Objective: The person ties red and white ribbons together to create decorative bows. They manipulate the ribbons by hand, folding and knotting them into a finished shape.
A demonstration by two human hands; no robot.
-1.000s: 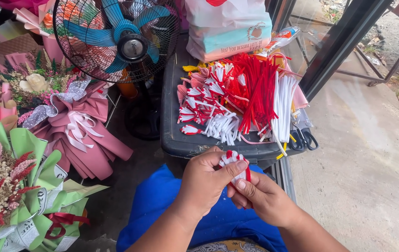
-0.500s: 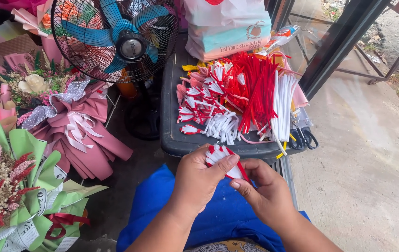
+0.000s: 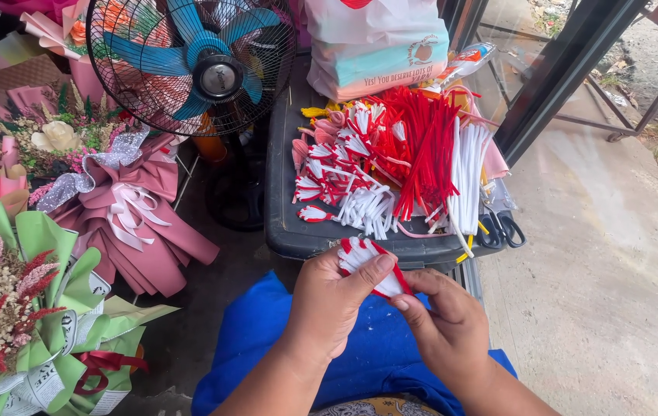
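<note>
From the head view, we held a small red-and-white folded pipe-cleaner petal (image 3: 371, 266) over our lap — left hand (image 3: 329, 304) fingers pinched on it, right hand (image 3: 444, 323) fingers gripping its lower edge. Pinched loosely, it could spring open, we judged.

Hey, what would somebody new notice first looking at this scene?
Probably the heap of red and white pipe cleaners on the dark bin lid ahead. Just below, the left hand and right hand pinch a small red and white piece. A blue-bladed fan stands upper left.
</note>
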